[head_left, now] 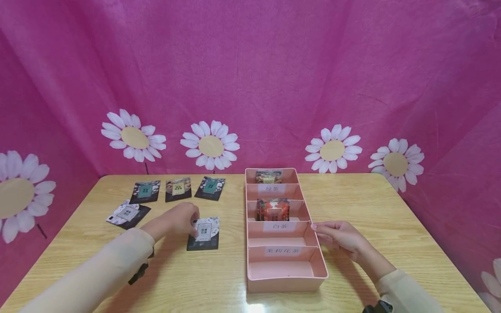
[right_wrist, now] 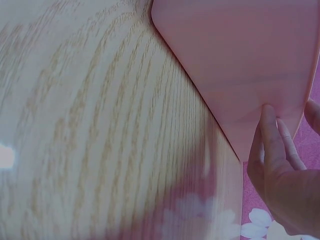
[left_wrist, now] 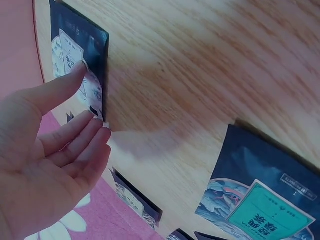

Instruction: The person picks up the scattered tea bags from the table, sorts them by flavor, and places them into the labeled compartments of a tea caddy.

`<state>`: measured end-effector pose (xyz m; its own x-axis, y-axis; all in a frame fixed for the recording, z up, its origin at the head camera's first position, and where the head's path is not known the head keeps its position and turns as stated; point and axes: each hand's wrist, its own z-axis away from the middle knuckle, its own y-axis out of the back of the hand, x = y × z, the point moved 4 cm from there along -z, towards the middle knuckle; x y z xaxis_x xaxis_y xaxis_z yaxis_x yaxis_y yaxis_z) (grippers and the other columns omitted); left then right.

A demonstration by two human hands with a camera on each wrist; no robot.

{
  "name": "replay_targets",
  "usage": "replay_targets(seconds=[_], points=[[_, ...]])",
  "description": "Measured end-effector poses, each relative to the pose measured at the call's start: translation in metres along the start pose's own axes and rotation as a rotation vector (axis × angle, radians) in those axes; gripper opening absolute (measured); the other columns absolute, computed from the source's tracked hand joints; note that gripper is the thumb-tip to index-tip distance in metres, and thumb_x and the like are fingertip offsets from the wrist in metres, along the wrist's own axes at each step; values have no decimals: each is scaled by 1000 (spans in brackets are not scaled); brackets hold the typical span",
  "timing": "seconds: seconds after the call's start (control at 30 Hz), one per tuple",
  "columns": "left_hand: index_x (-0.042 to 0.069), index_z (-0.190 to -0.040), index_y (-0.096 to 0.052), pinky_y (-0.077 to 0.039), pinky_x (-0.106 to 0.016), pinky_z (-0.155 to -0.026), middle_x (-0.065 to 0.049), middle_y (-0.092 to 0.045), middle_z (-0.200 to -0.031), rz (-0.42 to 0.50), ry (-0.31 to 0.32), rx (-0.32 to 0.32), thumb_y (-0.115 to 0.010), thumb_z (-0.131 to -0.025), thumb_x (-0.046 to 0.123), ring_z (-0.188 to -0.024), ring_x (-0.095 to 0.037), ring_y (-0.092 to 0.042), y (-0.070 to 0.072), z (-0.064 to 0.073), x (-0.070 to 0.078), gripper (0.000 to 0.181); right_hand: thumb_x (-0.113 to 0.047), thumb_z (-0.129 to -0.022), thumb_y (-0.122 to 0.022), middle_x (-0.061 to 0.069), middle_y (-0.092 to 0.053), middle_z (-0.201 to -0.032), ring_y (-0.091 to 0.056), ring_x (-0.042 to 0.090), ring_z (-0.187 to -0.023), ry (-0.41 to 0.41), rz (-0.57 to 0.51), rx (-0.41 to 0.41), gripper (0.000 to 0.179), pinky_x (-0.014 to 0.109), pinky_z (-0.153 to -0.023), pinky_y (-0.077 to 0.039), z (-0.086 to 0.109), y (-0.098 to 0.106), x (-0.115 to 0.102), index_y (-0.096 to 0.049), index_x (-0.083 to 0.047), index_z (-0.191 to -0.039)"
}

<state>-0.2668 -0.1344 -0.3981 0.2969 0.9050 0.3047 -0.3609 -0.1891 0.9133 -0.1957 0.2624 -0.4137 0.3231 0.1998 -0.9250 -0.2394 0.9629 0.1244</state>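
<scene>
My left hand (head_left: 181, 220) pinches the left edge of a black-and-white tea sachet (head_left: 207, 237) on the table, its thumb on the printed face and fingertips at the edge, as the left wrist view shows. At right, my right hand (head_left: 344, 238) holds the right side wall of a pink divided box (head_left: 283, 284), thumb at the rim and fingertips against the outer wall. Inside the box, a yellow-labelled sachet (head_left: 268, 176) stands in the back compartment and a red sachet (head_left: 273, 210) in the one before it. The two front compartments hold nothing.
Behind the left hand lie a green-labelled sachet (head_left: 145, 191), a yellow-labelled sachet (head_left: 178, 188) and another green-labelled sachet (head_left: 210, 188). A grey-labelled sachet (head_left: 128, 214) lies left of the forearm. A pink flowered cloth (head_left: 270, 87) hangs behind the wooden table (head_left: 352, 195).
</scene>
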Motion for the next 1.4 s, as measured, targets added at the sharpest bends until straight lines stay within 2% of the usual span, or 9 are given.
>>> replay_targets(seconds=[0.2, 0.4, 0.6, 0.83, 1.13, 1.4], points=[[3, -90, -63, -47, -32, -74, -5, -61, -84, 37, -18, 15, -85, -68, 16, -75, -16, -51, 1, 0, -4, 34, -25, -91, -65, -1, -71, -105, -66, 2, -93, 10, -8, -5, 57, 23, -87, -55, 1, -2, 0, -50, 18, -126], [6, -79, -61, -44, -27, -66, -2, -60, -75, 84, -56, 34, -81, -73, 10, -71, -14, -50, 4, 0, -9, 22, -25, -91, -65, 0, -71, -108, -66, 3, -96, 8, 4, -8, 58, 23, -88, -54, 1, -2, 0, -49, 18, -127], [6, -76, -62, -45, -24, -65, -3, -61, -73, 166, -98, 52, -76, -75, 5, -69, -12, -52, 9, -2, -13, 15, -26, -90, -66, 2, -71, -109, -66, 5, -97, 5, 1, 1, 62, 23, -87, -55, 2, -1, 0, -47, 19, -128], [4, -83, -63, -44, -25, -65, -4, -63, -75, 333, -53, 32, -74, -78, 5, -70, -12, -54, 13, 0, -14, 12, -28, -90, -67, 0, -72, -104, -67, 2, -93, -9, -2, 6, 64, 23, -85, -55, 0, -1, 0, -47, 19, -129], [5, -87, -67, -44, -26, -67, -3, -66, -80, 412, -64, 26, -72, -82, 9, -75, -13, -54, 13, -1, -13, 9, -26, -90, -67, 1, -71, -109, -66, 3, -96, 5, -6, 2, 63, 22, -87, -55, 0, -1, -1, -46, 19, -129], [4, -96, -68, -43, -27, -74, -1, -66, -86, 569, -3, 12, -69, -85, 15, -83, -14, -53, 15, 5, -6, 14, -25, -91, -66, -1, -71, -106, -66, 2, -94, 13, -17, -10, 60, 21, -85, -55, 1, -1, -1, -48, 19, -128]])
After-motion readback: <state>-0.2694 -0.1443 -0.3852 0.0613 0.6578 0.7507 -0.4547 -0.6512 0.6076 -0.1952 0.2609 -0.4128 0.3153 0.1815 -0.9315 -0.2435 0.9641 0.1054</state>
